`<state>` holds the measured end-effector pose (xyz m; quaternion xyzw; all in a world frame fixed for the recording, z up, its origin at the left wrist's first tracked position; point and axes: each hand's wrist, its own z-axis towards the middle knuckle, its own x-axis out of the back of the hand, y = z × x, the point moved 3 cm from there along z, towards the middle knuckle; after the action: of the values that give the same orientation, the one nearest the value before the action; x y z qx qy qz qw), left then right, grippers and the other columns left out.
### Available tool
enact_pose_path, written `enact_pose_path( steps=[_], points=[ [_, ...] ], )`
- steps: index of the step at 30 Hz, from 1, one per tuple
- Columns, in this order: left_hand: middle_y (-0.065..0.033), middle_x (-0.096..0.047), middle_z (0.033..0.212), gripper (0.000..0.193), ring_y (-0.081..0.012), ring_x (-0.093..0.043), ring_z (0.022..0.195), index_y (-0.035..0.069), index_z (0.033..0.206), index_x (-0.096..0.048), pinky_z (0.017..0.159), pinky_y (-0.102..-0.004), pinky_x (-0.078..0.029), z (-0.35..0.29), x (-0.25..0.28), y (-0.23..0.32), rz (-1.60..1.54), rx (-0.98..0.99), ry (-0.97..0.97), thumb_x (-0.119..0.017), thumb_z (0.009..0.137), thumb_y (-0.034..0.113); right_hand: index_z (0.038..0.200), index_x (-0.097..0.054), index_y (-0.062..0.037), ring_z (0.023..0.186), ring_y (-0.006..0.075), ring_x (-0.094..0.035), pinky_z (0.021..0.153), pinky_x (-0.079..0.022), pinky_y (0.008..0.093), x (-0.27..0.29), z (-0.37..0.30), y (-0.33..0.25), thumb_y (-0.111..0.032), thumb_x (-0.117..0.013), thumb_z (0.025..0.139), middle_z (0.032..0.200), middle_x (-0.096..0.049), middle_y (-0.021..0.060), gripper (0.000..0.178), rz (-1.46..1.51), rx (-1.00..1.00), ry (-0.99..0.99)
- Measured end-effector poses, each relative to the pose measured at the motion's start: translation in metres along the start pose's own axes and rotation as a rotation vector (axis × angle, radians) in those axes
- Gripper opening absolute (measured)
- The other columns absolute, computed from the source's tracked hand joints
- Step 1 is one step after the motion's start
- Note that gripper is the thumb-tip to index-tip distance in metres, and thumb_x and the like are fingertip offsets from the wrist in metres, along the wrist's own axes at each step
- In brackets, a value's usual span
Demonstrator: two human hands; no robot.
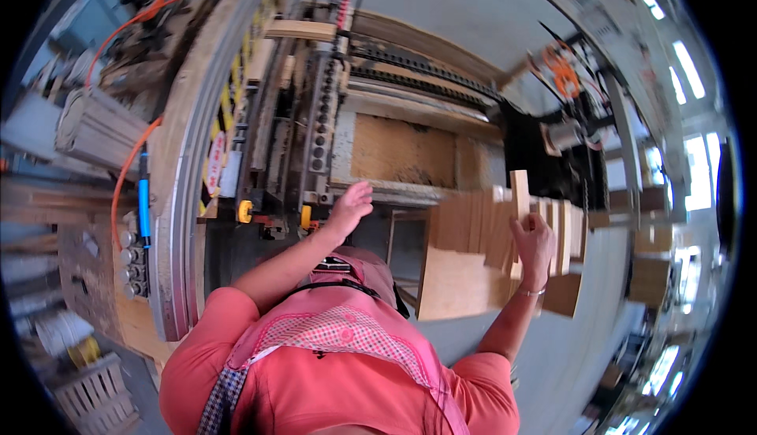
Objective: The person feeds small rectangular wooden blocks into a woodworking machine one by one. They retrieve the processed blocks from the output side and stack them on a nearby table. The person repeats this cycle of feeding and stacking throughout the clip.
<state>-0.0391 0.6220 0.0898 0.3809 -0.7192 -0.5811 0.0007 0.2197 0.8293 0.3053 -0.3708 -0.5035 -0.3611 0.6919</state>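
Note:
My right hand [535,244] is closed round a narrow pale wooden strip [519,192], which stands up above the fingers. Stacked wooden boards [461,222] lie just beside that hand, and more upright pieces [561,222] show behind it. Under the stack is a broad flat wooden panel [457,285]. My left hand [351,210] hovers in front of the machine's near rail [394,193], its fingers loosely bent and nothing in them. One light wooden piece [301,30] rests across the far part of the machine.
The machine has dark chains [426,72] and a row of round holes [318,135]. Yellow knobs [245,211] stick out at its near end. A long metal beam [177,222] runs along the left, with a blue air tool [143,202] on an orange hose.

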Motion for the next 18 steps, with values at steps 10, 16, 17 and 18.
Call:
enact_pose_path(
  steps=[10, 16, 17, 18],
  points=[
    [-0.0116, -0.048, 0.125, 0.048, -0.02, -0.048, 0.111, 0.002, 0.127, -0.039, 0.094, -0.0302, -0.037, 0.036, 0.02, 0.06, -0.068, -0.122, 0.187, -0.05, 0.081, 0.003, 0.079, -0.058, -0.002, 0.074, 0.0331, -0.058, 0.066, -0.046, 0.0418, -0.166, 0.192, -0.289, -0.029, -0.069, 0.066, 0.077, -0.059, 0.016, 0.032, 0.409, 0.926, -0.251],
    [-0.0074, -0.053, 0.119, 0.039, -0.016, -0.051, 0.107, 0.003, 0.12, -0.047, 0.087, -0.0257, -0.038, 0.028, 0.037, 0.09, -0.161, -0.152, 0.408, -0.05, 0.081, 0.0, 0.078, -0.06, 0.0, 0.084, 0.0306, -0.059, 0.076, -0.049, 0.0393, -0.236, 0.259, -0.447, -0.025, -0.063, 0.07, 0.09, -0.059, 0.0204, 0.027, 0.202, 1.175, -0.089],
    [-0.007, -0.053, 0.118, 0.038, -0.0159, -0.052, 0.106, 0.002, 0.119, -0.048, 0.086, -0.0257, -0.039, 0.024, 0.038, 0.094, -0.183, -0.125, 0.471, -0.05, 0.081, 0.0, 0.079, -0.061, -0.0002, 0.084, 0.03, -0.06, 0.075, -0.049, 0.0387, -0.25, 0.265, -0.462, -0.025, -0.062, 0.071, 0.09, -0.06, 0.0199, 0.027, 0.194, 1.175, -0.09],
    [-0.0072, -0.054, 0.119, 0.038, -0.0165, -0.052, 0.106, 0.002, 0.12, -0.048, 0.086, -0.0266, -0.04, 0.023, 0.042, 0.093, -0.182, -0.134, 0.496, -0.05, 0.082, 0.001, 0.08, -0.062, -0.0005, 0.084, 0.0294, -0.061, 0.075, -0.05, 0.0382, -0.264, 0.273, -0.473, -0.025, -0.061, 0.071, 0.09, -0.061, 0.0194, 0.027, 0.185, 1.168, -0.091]
  ],
)
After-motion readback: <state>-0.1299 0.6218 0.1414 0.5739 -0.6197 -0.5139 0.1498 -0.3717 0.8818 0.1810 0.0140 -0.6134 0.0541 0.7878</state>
